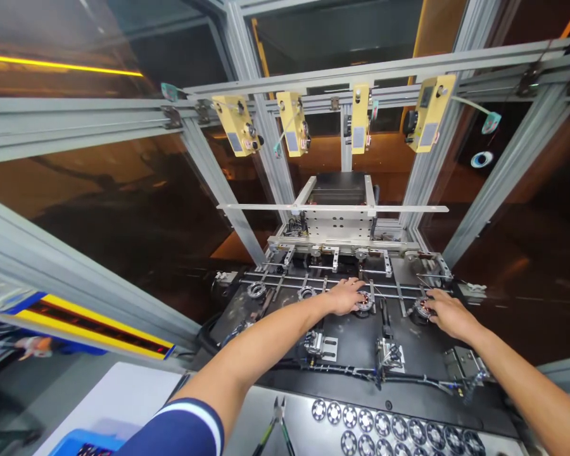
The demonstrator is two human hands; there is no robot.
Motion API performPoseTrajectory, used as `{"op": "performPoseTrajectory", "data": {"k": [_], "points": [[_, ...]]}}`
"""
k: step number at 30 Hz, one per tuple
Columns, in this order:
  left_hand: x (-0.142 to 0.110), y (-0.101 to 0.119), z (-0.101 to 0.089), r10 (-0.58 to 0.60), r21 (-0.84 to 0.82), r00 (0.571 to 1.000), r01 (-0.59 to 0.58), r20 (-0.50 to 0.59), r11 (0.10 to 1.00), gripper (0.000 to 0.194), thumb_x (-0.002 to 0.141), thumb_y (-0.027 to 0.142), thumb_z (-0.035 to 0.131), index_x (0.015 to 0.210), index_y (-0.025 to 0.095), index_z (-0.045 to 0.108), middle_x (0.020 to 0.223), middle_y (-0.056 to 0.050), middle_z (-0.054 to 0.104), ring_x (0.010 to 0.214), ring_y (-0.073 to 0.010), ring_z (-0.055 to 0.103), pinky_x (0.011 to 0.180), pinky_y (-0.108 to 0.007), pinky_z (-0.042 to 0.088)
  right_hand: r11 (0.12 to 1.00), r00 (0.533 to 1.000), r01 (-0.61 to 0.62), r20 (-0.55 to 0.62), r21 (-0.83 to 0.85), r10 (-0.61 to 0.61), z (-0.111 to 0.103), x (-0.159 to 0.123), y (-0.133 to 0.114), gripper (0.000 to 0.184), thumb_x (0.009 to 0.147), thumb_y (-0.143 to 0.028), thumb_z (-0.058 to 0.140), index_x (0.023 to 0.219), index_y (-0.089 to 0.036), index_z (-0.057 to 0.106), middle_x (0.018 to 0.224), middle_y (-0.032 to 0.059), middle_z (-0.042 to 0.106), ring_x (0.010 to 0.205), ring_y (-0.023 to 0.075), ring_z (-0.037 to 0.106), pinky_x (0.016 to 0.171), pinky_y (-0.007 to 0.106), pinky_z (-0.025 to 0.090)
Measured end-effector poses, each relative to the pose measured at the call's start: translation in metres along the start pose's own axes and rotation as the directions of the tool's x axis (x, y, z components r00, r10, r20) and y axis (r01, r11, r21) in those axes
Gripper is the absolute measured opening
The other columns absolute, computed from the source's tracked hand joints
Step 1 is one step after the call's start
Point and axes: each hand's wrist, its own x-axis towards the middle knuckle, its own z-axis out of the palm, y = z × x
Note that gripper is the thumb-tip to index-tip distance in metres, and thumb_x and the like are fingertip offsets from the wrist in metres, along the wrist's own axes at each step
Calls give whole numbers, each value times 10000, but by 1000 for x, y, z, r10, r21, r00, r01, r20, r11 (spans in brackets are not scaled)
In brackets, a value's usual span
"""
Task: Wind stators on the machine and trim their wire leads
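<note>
My left hand (346, 296) reaches across the black machine bed, its fingers curled at a small round motor stator (365, 306) with copper windings on a holder. Farther right, my right hand (451, 313) has thumb and fingers around another copper-wound stator (421, 311); its fingertips partly cover it. To the left stand two more round holders, an outer ring fixture (256, 290) and an inner ring fixture (307, 293) partly behind my left forearm. Thin steel rods (384, 288) run across the bed just behind the holders.
Wire cutters (278, 411) lie on the metal front ledge beside several round slotted parts (382, 423) in rows. Yellow wire-tension units (292, 123) hang from the overhead frame. A yellow light curtain (95, 326) is at left, above a blue bin (83, 441). Clamp blocks (390, 354) stand in front.
</note>
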Motion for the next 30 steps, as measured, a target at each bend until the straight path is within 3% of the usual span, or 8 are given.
{"op": "performPoseTrajectory", "data": {"k": [10, 14, 18, 21, 24, 30], "points": [[8, 2, -6, -21, -80, 1000, 20, -10, 997, 379, 925, 330, 625, 1269, 181, 578, 1390, -114, 541, 1231, -292, 553, 1012, -543, 475, 1000, 999, 12, 38, 14, -13, 0, -1, 4, 264, 907, -247, 666, 1158, -172, 638, 1440, 97, 491, 1366, 315, 407, 1075, 549, 405], [6, 5, -12, -64, -178, 994, 47, -90, 983, 344, 929, 328, 619, 1238, 178, 596, 1339, -109, 579, 1184, -273, 584, 986, -519, 499, 1000, 998, 20, 58, 16, -20, -2, 2, 7, 254, 907, -254, 667, 1149, -177, 646, 1430, 95, 506, 1365, 309, 411, 1088, 553, 389], [-11, 22, -27, -123, -333, 964, 39, -237, 942, 244, 939, 301, 610, 1138, 162, 639, 1218, -90, 648, 1090, -234, 634, 938, -471, 536, 999, 997, 29, 72, 33, -32, -1, 7, 14, 248, 901, -261, 677, 1135, -181, 662, 1407, 89, 536, 1364, 301, 418, 1106, 556, 362], [-44, 47, -45, -159, -455, 912, -33, -377, 890, 116, 933, 235, 612, 972, 142, 669, 1068, -74, 713, 985, -190, 683, 869, -379, 571, 998, 997, 31, 63, 60, -35, 3, 10, 20, 254, 874, -260, 701, 1112, -174, 676, 1398, 93, 551, 1367, 305, 417, 1113, 556, 346], [-88, 76, -60, -245, -542, 820, -93, -517, 835, 47, 874, 197, 663, 871, 160, 635, 1083, -100, 740, 990, -179, 710, 825, -284, 582, 995, 998, 48, 39, 88, -52, 6, 12, 27, 266, 827, -246, 728, 1077, -162, 696, 1380, 110, 575, 1369, 312, 421, 1115, 547, 340], [-155, 118, -65, -362, -575, 617, -184, -699, 797, 297, 729, 102, 687, 879, 225, 463, 1172, -138, 740, 1028, -213, 728, 884, -317, 582, 985, 996, 93, -18, 146, -91, 12, 19, 40, 224, 750, -188, 731, 973, -173, 752, 1254, 147, 667, 1251, 297, 549, 1045, 481, 413]]}}
